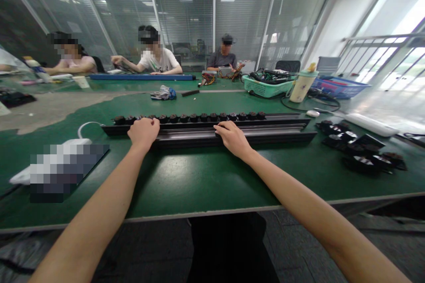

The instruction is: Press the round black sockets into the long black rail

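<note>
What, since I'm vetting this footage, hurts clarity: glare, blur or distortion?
Head view: pale glare on the green tabletop, a bright streak along the black rails, the window at right washed out; also head view: stretched, softer edges, plus pixelated patches.

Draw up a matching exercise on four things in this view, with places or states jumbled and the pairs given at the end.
Column one
1. Left hand
2. Green basket
3. Right hand
4. Cloth

Column two
A. At the rails, close to their middle
B. Crumpled, grey and blue
C. At the rails, toward their left end
D. Holding a heap of dark cables

Pairs: 1-C, 2-D, 3-A, 4-B
</note>
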The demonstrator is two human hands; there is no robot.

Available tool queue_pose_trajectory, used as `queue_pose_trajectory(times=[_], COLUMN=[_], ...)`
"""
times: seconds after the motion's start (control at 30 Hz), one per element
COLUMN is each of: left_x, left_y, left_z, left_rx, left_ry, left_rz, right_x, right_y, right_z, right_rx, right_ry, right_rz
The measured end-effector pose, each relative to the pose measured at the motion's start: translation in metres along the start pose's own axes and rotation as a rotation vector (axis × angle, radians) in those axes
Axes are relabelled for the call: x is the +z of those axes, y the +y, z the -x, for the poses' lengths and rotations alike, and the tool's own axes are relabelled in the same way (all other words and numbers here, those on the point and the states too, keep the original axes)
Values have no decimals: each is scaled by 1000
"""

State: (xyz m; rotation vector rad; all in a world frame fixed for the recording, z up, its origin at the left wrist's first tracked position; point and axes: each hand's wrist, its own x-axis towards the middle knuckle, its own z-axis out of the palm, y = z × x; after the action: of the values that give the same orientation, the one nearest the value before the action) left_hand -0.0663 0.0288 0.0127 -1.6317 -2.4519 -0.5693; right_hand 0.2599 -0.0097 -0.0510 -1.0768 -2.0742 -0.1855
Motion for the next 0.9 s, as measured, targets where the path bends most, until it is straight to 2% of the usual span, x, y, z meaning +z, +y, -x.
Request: queue_pose_trajectory(times=[0.27, 0.9], left_x=[-1, 0], left_y=[0, 1], left_z=[0, 0], left_rx=[-3, 2], left_ry=[-8, -2], left_rz=[21, -19], right_x=[-8, -11], right_y=[-2, -3], right_z=[1, 0], right_rx=[16, 23], right_ry=[-14, -29], right_rz=[3, 19])
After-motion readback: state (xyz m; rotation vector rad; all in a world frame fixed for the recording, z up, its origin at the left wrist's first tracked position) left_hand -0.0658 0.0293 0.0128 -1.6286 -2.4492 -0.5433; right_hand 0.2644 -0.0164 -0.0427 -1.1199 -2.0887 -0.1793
